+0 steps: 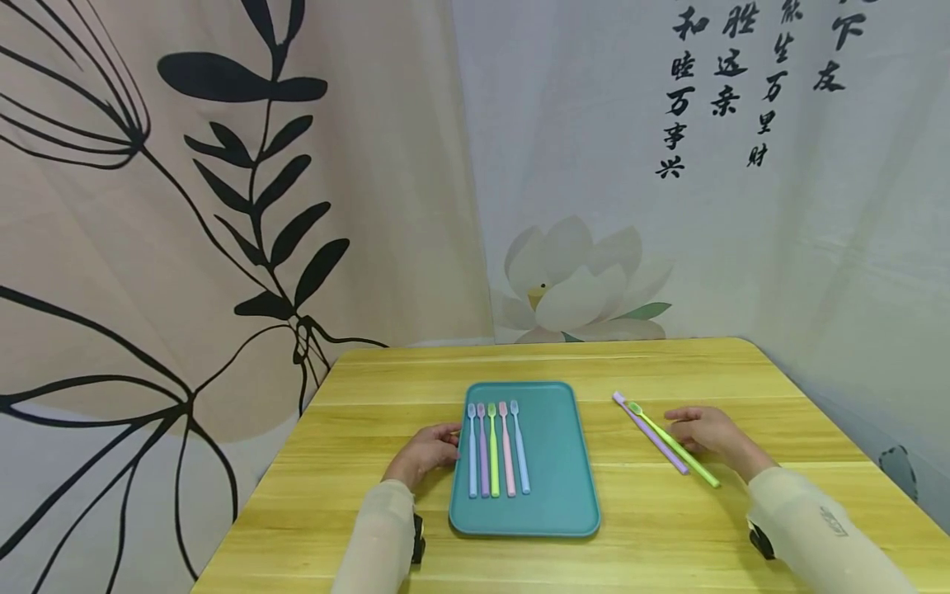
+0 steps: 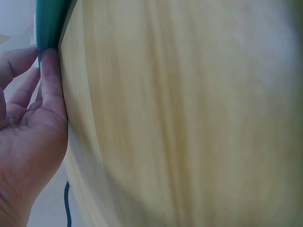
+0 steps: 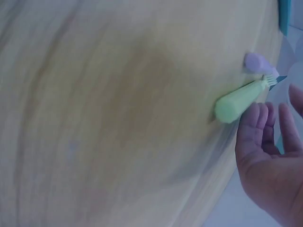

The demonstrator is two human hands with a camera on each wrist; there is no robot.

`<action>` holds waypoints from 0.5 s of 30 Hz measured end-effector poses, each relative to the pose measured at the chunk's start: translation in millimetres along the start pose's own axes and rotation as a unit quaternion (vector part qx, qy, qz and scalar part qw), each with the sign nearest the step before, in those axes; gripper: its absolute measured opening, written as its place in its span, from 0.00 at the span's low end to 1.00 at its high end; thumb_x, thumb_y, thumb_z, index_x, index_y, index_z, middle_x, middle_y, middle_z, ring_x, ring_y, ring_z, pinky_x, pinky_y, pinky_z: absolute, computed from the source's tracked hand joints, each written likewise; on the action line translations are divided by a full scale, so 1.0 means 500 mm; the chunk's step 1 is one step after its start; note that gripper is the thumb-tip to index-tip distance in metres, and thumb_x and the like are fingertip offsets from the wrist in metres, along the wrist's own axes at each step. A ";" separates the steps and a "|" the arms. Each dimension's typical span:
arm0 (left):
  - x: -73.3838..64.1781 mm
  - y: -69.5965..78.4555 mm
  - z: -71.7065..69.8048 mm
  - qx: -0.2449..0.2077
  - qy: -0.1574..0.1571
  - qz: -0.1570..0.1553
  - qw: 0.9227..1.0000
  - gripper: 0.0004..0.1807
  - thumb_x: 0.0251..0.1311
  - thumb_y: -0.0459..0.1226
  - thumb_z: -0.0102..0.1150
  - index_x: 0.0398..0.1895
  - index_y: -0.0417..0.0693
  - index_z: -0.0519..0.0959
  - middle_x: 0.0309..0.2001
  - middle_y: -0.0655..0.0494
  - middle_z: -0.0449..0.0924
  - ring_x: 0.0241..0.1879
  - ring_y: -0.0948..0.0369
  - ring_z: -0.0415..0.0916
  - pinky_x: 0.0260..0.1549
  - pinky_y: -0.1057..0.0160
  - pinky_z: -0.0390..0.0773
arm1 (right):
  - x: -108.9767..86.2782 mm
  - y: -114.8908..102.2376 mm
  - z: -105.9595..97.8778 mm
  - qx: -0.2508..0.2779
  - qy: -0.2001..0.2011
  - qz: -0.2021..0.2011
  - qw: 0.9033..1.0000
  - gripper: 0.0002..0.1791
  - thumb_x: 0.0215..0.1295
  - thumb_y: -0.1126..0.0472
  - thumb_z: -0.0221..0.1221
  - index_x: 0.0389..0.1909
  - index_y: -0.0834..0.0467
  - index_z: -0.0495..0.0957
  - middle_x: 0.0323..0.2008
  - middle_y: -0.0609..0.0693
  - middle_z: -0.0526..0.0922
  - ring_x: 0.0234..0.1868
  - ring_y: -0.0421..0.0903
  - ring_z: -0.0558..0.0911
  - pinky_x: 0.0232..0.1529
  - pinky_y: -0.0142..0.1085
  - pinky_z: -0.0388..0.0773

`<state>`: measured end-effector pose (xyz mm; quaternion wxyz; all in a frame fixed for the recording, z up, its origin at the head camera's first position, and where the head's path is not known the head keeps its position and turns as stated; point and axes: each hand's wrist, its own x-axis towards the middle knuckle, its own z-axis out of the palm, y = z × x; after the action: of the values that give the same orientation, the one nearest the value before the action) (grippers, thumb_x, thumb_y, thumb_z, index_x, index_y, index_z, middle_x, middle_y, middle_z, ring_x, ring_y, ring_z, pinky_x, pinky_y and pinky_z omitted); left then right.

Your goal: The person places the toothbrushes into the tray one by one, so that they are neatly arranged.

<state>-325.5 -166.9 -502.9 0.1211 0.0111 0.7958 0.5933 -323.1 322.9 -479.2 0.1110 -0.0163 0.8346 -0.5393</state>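
Note:
A teal tray (image 1: 552,462) lies on the wooden table, with several toothbrushes side by side along its left half: blue (image 1: 472,462), purple (image 1: 484,462), green (image 1: 494,462), pink (image 1: 508,454) and another blue one (image 1: 522,454). At the tray's left edge, my left hand (image 1: 426,454) pinches the rim; the left wrist view shows thumb and fingers on either side of it. Right of the tray, a loose purple toothbrush (image 1: 656,440) and a loose green toothbrush (image 1: 683,452) lie crossing near their heads. My right hand (image 1: 708,433), fingers loosely bent and holding nothing, is beside the green one.
The wooden table (image 1: 334,511) narrows toward its far edge. Behind it hangs a curtain (image 1: 401,206) printed with black plants, a lotus and writing. Bare table surface lies between the tray and the loose toothbrushes.

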 end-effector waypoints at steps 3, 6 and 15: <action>-0.001 -0.001 0.000 0.001 -0.002 0.000 1.000 0.33 0.51 0.20 0.59 0.66 0.32 0.71 0.44 0.45 0.74 0.41 0.55 0.73 0.45 0.58 0.80 | -0.001 0.006 -0.004 -0.016 0.003 0.010 1.000 0.30 0.69 0.62 0.58 0.66 0.75 0.65 0.41 0.55 0.82 0.38 0.47 0.79 0.37 0.38 0.80; -0.004 0.002 -0.001 0.000 -0.006 0.003 1.000 0.34 0.52 0.20 0.59 0.66 0.32 0.70 0.45 0.44 0.74 0.42 0.55 0.74 0.45 0.58 0.80 | -0.003 0.012 -0.010 -0.026 -0.003 0.011 1.000 0.30 0.70 0.62 0.58 0.66 0.75 0.65 0.47 0.60 0.81 0.40 0.48 0.81 0.38 0.39 0.81; -0.008 0.006 0.000 0.002 -0.001 0.000 1.000 0.33 0.52 0.20 0.59 0.66 0.31 0.70 0.45 0.44 0.74 0.41 0.55 0.74 0.45 0.57 0.80 | -0.006 0.037 -0.026 -0.044 -0.042 -0.011 0.998 0.29 0.70 0.60 0.59 0.66 0.73 0.66 0.54 0.62 0.76 0.46 0.48 0.80 0.46 0.42 0.80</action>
<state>-322.2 -166.8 -499.5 0.1216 0.0120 0.7971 0.5913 -321.1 342.6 -490.3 0.1394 -0.0527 0.8518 -0.5022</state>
